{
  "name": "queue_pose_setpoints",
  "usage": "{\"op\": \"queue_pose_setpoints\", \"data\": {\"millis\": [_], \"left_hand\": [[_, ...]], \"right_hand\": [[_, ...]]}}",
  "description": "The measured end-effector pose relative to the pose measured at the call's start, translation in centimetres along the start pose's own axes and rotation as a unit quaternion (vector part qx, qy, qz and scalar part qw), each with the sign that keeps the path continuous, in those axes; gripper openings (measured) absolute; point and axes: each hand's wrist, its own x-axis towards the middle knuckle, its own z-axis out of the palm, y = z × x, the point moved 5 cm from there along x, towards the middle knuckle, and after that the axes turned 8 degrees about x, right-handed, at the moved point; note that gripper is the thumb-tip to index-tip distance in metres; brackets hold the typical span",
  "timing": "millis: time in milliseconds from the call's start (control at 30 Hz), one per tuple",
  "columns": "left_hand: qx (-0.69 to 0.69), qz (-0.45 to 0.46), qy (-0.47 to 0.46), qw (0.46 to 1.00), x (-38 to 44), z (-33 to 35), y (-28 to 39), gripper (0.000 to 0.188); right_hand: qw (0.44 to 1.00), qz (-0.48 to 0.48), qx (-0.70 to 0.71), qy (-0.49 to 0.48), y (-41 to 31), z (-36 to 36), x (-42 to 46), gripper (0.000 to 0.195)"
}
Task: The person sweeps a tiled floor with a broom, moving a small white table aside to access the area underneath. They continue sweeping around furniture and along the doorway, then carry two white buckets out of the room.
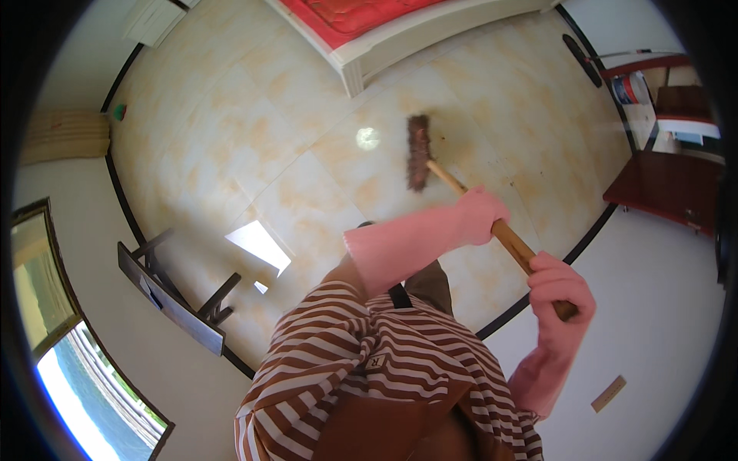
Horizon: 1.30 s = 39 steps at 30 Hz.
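Both my hands wear long pink rubber gloves and grip the wooden handle of a broom. My left hand is closed round the handle's middle, with that arm reaching across my body. Closer to the handle's end, my right hand wraps round it, and the handle's butt sticks out past the fingers. At the far end of the handle, the reddish-brown broom head lies on the tiled floor. Some small dark specks of dirt show on the floor to the right of the broom head.
Ahead stands a white bed frame with a red mattress. A dark narrow table is by the left wall, under a window. At right are a dark red cabinet, a bucket and another broom.
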Motion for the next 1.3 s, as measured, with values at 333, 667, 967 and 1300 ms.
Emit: {"op": "queue_pose_setpoints", "data": {"millis": [333,667,967,1300], "left_hand": [[0.075,-0.203,-0.132,0.967,9.1,10.9,1.0,0.022],[-0.012,0.033,0.036,0.999,26.6,15.8,3.9,0.025],[0.243,-0.056,-0.158,0.955,24.1,10.2,-1.7,0.023],[0.074,0.026,-0.083,0.993,35.1,8.8,-5.4,0.019]], "right_hand": [[0.988,0.135,0.08,-0.009,8.4,-19.1,-0.1,0.022],[0.998,-0.003,-0.058,-0.03,6.8,-27.6,2.7,0.034],[0.986,0.012,0.141,0.094,14.1,-29.8,3.3,0.024],[0.977,0.065,0.099,0.175,15.5,-33.0,12.7,0.025]]}}
